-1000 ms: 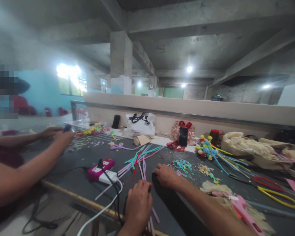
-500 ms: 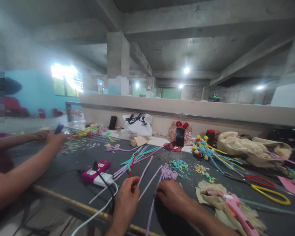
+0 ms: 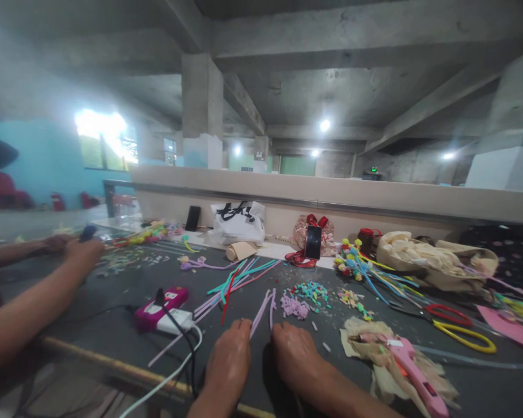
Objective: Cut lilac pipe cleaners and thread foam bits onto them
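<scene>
Two or so lilac pipe cleaners [image 3: 260,313] run up from my left hand [image 3: 230,357], which is closed around their lower part. Close by on the right, my right hand [image 3: 295,355] is closed at the lower end of another lilac pipe cleaner [image 3: 272,307]. The tips of the stems lean close together above the dark table. Beyond my right hand lies a pile of short lilac pieces [image 3: 294,306], with a pile of turquoise bits [image 3: 311,292] behind it. My fingertips are mostly hidden by the backs of my hands.
Loose coloured pipe cleaners [image 3: 244,278] lie ahead. A magenta power strip [image 3: 163,307] with cables sits left. On the right are a pink glue gun [image 3: 412,368] on cloth and scissors [image 3: 462,335]. Another person's arm [image 3: 39,302] reaches in from the left.
My left hand has closed on lilac pipe cleaners that lay apart on the table. The stems are now drawn together, and my right hand has turned knuckles-up. The view has shifted slightly right.
</scene>
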Demonstrator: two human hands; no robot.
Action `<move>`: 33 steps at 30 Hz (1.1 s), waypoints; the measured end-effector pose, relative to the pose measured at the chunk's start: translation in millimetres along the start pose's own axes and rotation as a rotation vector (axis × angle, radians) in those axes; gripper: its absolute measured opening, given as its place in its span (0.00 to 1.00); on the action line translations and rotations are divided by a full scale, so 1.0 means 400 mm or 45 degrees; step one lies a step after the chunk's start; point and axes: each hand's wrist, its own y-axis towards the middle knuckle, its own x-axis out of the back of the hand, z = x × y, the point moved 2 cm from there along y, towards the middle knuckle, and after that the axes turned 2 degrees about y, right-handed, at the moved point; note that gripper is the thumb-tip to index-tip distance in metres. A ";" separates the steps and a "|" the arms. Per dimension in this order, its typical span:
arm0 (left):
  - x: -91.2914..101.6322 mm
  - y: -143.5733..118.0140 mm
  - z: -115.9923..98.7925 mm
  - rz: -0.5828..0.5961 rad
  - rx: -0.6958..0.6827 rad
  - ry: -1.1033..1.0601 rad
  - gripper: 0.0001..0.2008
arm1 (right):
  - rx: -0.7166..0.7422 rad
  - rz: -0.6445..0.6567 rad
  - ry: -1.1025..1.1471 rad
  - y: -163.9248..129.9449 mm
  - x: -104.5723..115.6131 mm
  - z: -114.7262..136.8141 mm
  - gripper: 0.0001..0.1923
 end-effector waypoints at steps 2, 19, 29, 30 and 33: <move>0.004 0.008 -0.002 0.019 0.003 0.053 0.16 | -0.045 -0.026 0.045 -0.005 -0.004 -0.018 0.14; 0.036 0.100 -0.031 -0.126 0.147 -0.262 0.12 | -0.245 -0.237 0.542 -0.096 0.079 -0.144 0.16; -0.046 0.073 -0.121 0.411 0.157 -1.465 0.19 | -0.089 -0.224 0.661 -0.126 0.028 -0.085 0.16; -0.051 0.077 -0.116 0.422 0.182 -1.554 0.19 | -0.076 -0.170 0.593 -0.129 0.042 -0.094 0.14; -0.060 0.083 -0.100 0.460 0.249 -1.759 0.19 | -0.126 0.012 0.255 -0.137 0.097 -0.140 0.13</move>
